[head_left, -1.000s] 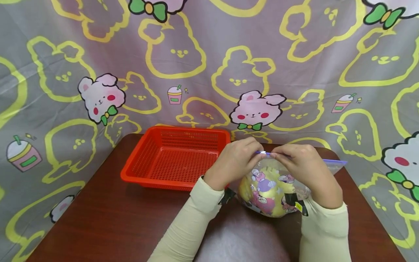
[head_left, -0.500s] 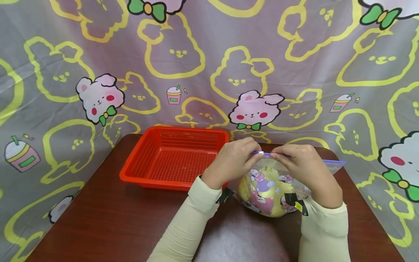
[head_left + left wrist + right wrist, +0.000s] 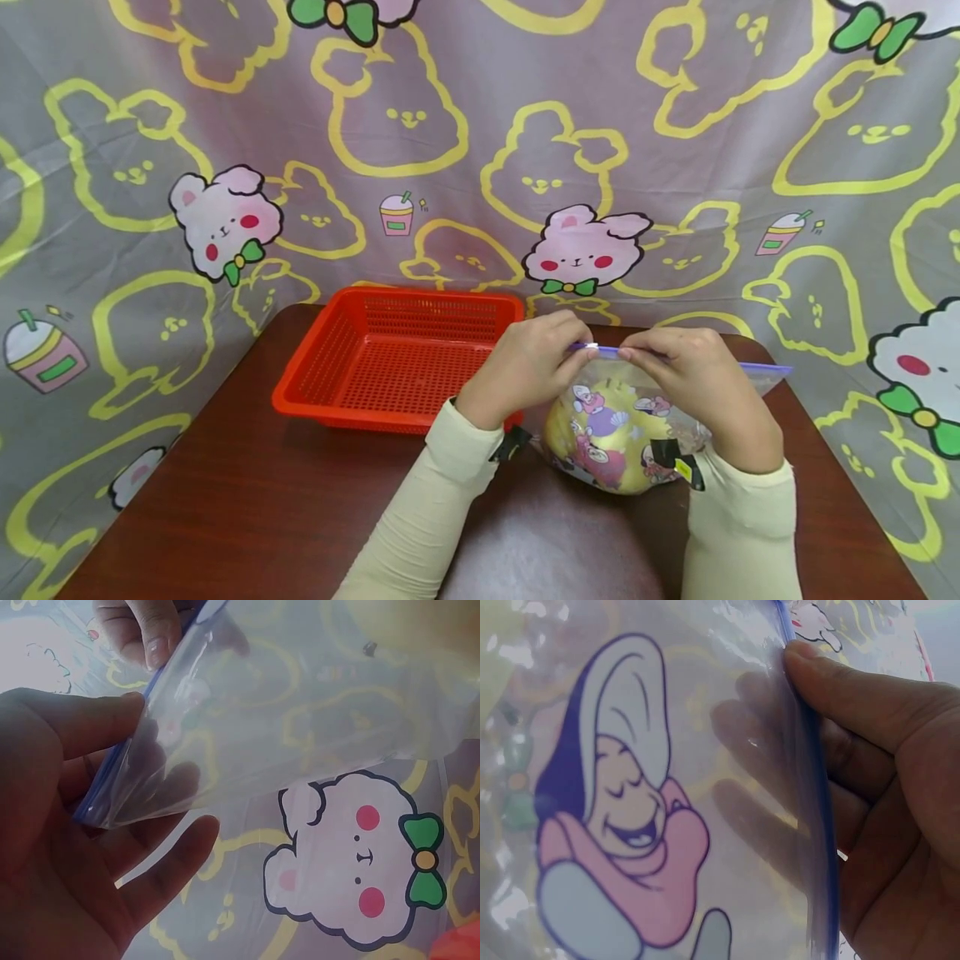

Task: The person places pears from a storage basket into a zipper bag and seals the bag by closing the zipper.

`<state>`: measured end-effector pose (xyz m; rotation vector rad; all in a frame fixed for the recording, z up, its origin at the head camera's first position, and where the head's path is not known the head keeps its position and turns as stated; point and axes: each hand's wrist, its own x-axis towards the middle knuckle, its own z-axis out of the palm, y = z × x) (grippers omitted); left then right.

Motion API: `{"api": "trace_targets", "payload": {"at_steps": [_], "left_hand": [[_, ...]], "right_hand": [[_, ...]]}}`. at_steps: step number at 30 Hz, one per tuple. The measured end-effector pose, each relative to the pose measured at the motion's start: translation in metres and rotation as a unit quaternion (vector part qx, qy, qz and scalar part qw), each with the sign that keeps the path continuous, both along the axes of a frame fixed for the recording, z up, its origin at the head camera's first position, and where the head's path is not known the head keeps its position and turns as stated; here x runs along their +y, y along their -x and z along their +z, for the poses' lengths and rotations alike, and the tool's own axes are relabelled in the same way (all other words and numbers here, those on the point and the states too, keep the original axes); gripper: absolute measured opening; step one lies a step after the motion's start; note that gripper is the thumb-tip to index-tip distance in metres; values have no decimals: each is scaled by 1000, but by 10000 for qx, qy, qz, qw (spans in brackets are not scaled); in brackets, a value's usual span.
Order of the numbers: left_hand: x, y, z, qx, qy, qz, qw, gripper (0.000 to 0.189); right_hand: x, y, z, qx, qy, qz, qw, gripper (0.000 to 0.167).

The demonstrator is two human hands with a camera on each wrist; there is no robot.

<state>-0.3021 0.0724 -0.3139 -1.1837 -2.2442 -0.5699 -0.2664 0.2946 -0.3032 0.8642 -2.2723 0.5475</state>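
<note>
A clear zip bag (image 3: 603,425) with pink and purple cartoon prints rests on the table, its purple zip strip (image 3: 765,367) at the top. Yellow rounded fruit (image 3: 555,433) show through the plastic; their exact kind is partly hidden by the prints. My left hand (image 3: 528,367) pinches the strip near its left end, thumb in front and fingers behind, beside a small white piece (image 3: 592,346) on the zip. Close by on the right, my right hand (image 3: 693,375) also pinches the strip between thumb and fingers. The right wrist view shows its fingers (image 3: 761,727) through the plastic.
A red perforated plastic basket (image 3: 420,375) with nothing in it stands left of the bag, toward the back. The brown table (image 3: 300,517) ends against a grey curtain (image 3: 450,83) printed with cartoon bunnies.
My left hand has shifted slightly left along the zip, widening the gap to the right hand a little. The right hand keeps its pinch, and the bag stays in place.
</note>
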Motion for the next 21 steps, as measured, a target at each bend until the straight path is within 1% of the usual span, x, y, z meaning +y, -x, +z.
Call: {"api": "trace_targets", "payload": {"at_steps": [10,17,21], "left_hand": [[-3,2,0,11,68,64,10000,15],[-5,2,3,-144,104,62,9998,16],[-7,2,3,-173,106,42,9998,16]], "right_hand": [[0,1,-1,27,20,-13,10000,15],[0,1,-1,-32,58,-25,10000,15],[1,1,0,-30,68,-35,10000,14]]}}
